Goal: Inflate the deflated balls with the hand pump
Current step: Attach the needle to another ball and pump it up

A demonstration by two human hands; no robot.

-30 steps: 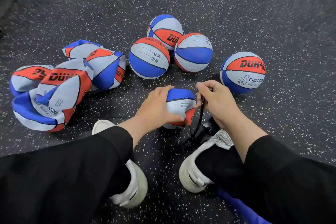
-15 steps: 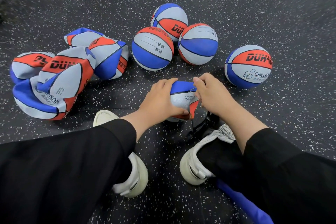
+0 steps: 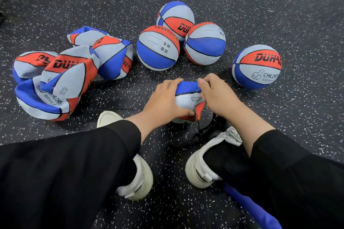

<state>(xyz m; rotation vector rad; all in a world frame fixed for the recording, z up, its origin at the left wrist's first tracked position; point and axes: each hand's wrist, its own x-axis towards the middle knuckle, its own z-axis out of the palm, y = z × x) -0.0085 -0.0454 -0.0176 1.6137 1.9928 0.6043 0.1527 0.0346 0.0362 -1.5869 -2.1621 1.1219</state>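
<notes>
Head view: "DUHAO", "CHILDREN" ball (image 3: 257,66)

The left hand (image 3: 165,98) grips a crumpled ball (image 3: 188,96) from its left side, while the right hand (image 3: 217,96) pinches at its top right edge. A black hose (image 3: 206,128) runs down below the right hand, beside a white shoe (image 3: 202,163). Flat balls (image 3: 55,83) lie heaped left of the hands, and four round balls (image 3: 158,48) sit beyond them and to the right.
</notes>
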